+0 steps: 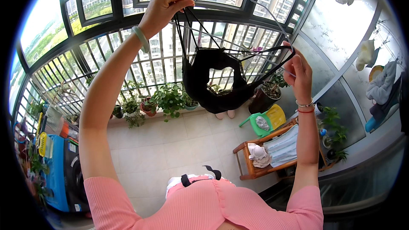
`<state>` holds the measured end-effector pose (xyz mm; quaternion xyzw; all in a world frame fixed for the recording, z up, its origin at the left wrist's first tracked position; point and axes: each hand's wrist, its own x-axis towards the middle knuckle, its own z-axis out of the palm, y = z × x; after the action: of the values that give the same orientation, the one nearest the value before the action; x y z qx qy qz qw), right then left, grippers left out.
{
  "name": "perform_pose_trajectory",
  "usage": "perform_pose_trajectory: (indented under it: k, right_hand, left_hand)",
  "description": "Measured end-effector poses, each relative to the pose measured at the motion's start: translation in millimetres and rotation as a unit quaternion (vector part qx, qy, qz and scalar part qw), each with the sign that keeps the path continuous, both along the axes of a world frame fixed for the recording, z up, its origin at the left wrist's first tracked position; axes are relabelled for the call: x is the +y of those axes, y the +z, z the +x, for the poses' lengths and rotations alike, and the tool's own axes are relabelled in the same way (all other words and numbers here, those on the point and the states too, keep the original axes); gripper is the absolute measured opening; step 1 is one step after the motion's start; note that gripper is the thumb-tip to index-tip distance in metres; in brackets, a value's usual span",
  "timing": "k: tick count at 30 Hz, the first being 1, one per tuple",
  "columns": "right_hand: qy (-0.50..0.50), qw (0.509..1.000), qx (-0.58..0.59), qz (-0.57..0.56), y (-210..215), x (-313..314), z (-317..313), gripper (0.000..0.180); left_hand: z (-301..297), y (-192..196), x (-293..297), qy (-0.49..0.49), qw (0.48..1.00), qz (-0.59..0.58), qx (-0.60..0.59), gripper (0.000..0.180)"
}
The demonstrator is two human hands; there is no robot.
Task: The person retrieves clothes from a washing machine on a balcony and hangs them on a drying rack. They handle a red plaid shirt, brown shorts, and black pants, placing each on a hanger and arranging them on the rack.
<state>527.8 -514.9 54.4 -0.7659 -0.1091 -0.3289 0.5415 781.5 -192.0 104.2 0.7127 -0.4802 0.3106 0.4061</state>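
My left hand (164, 10) is raised high, pinching the thin straps of a black strappy garment (215, 81) against one end of a thin wire hanger (255, 6). My right hand (300, 74) grips the hanger's other end and a strap of the same garment. The black garment hangs between both hands, in front of the window bars. A green bangle sits on my left wrist; thin bracelets circle my right wrist.
Potted plants (168, 100) line the sill below the barred windows (128, 66). A wooden chair (272, 155) holds folded laundry, with a small green and yellow stool (266, 121) behind it. A blue appliance (57, 172) stands at left. Clothes hang at upper right.
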Motion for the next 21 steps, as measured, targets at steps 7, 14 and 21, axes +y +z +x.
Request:
perform_pose_trajectory:
  k: [7, 14, 21]
  right_hand:
    - [-0.083, 0.993, -0.086, -0.007, 45.0, -26.3, -32.1, 0.038]
    - [-0.118, 0.982, -0.142, 0.029, 59.9, -52.5, -68.1, 0.035]
    - [-0.201, 0.967, -0.145, -0.065, 71.1, -78.3, -108.8, 0.033]
  left_hand:
    - [-17.2, 31.1, -62.9, 0.071, 0.993, -0.048, -0.086, 0.027]
    - [-44.7, -11.2, -133.0, -0.096, 0.928, -0.220, 0.285, 0.042]
    - [-86.4, 35.3, -169.5, -0.226, 0.904, -0.166, 0.322, 0.031]
